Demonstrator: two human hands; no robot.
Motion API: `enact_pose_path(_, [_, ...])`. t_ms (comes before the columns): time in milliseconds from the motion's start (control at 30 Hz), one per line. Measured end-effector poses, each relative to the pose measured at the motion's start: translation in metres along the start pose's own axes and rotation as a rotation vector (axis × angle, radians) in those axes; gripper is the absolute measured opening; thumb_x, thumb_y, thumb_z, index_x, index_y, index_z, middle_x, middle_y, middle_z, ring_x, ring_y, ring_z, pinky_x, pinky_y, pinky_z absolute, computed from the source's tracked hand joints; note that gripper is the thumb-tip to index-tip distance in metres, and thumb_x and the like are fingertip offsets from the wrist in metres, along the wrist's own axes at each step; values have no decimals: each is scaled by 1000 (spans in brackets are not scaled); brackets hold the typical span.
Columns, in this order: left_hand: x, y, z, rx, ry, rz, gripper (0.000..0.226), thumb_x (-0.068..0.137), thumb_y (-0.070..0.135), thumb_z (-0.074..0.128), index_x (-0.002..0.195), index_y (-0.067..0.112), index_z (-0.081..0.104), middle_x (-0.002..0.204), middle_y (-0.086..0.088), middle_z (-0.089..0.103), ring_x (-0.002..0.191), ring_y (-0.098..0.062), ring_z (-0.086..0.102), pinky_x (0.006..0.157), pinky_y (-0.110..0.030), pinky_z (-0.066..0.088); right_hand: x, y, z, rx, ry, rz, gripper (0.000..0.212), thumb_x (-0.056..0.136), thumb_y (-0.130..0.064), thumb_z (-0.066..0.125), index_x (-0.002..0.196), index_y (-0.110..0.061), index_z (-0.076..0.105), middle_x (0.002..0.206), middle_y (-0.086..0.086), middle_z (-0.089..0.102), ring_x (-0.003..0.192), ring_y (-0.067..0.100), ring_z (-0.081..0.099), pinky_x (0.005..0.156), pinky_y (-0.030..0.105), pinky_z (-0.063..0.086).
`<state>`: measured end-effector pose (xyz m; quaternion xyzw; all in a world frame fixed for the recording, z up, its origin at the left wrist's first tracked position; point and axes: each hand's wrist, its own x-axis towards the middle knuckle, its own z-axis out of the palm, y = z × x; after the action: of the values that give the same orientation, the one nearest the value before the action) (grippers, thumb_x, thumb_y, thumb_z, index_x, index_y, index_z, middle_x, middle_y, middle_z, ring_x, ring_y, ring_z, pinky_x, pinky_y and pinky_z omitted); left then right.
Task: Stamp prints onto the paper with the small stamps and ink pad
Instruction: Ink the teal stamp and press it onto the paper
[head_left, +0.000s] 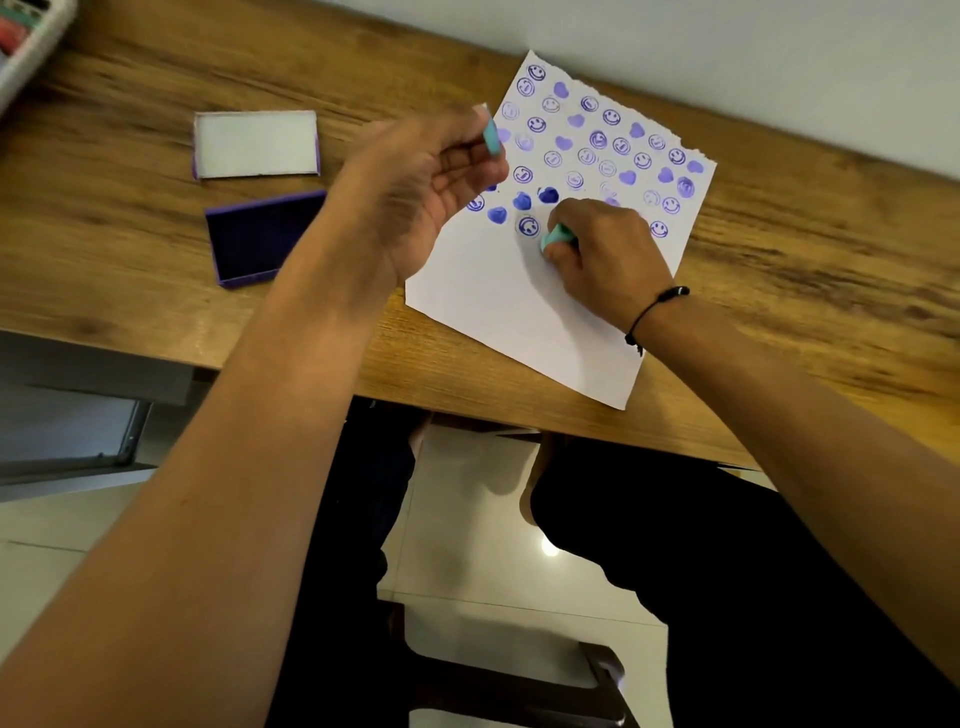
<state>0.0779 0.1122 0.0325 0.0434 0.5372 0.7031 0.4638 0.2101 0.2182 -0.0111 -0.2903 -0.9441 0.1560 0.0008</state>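
A white sheet of paper (498, 301) lies tilted on the wooden desk, its upper half covered with several purple smiley and heart prints. My right hand (608, 254) presses a small teal stamp (557, 236) down on the paper just below the printed rows. My left hand (431, 182) is raised and blurred above the paper's left edge, pinching a second teal stamp (491, 134) between its fingertips. The open purple ink pad (254, 236) sits left of the paper, under my left forearm.
The ink pad's lid (255, 144) lies upturned, white inside, behind the pad. A white tray (28, 41) pokes in at the far left corner. The desk's front edge (467, 410) runs just below the paper; my dark-clothed legs and a stool show underneath.
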Motion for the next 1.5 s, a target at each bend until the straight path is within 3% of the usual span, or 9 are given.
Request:
enact_pose_path(200, [1,-1,3,10,6,-11,9,86,6,58,83,-2,62,78,-14,66,68,-18,66,69,-22,59,5,5,-15,16,-7,-13,24,90,-15,51,111,-4,58,110,20,65,99,35,58,85,38,48])
enact_pose_path(300, [0,0,4,5,-12,-8,9,86,4,57,82,-2,62,77,-14,65,66,-18,65,67,-21,59,4,4,-37,224,161,42,18,87,-13,56,100,-4,64,96,16,70,79,24,61,67,25,44])
enact_pose_path(433, [-1,1,6,-9,-17,-17,9,87,3,56,81,-2,61,78,-14,63,68,-19,64,65,-20,58,1,-8,-57,529,167,118,12,86,-12,59,93,-5,65,87,14,70,69,13,60,64,28,51])
enact_pose_path(567, [-3,3,3,4,-55,-26,9,88,2,54,89,-5,60,82,-15,63,71,-20,65,66,-19,59,0,-26,-66,738,185,118,7,88,-10,57,91,-13,63,66,-9,61,49,-9,55,47,4,39])
enact_pose_path(667, [-5,4,1,26,-112,-34,20,89,2,52,106,-8,57,86,-14,65,73,-20,65,68,-20,59,2,-38,-72,842,217,98,9,88,-5,56,94,-5,63,65,-6,60,44,-7,53,45,5,39])
enact_pose_path(900, [-9,9,-3,0,-171,-26,14,91,3,48,86,0,61,86,-14,65,75,-20,65,74,-22,57,10,-58,-64,828,202,85,8,88,-5,56,94,-7,62,67,-7,58,44,-10,51,48,4,39])
enact_pose_path(1167, [-9,8,-3,4,-125,-42,16,91,3,50,101,-5,58,88,-14,62,75,-21,62,71,-20,56,11,-59,-55,758,224,94,12,88,-10,58,97,-7,64,72,-5,59,48,-8,52,48,2,37])
enact_pose_path(1400, [-12,12,-18,59,-72,-45,16,92,5,49,100,-3,59,80,-11,62,61,-10,59,55,-13,50,19,-72,-43,688,188,55,13,88,-12,59,98,-6,65,83,4,63,57,-4,57,53,9,43])
enact_pose_path(1500, [-11,18,-29,165,-54,-80,21,91,6,50,103,-8,60,82,-13,63,65,-12,60,57,-13,52,23,-77,-38,657,158,40,14,86,-11,61,97,-4,65,87,8,65,76,17,66,70,26,55])
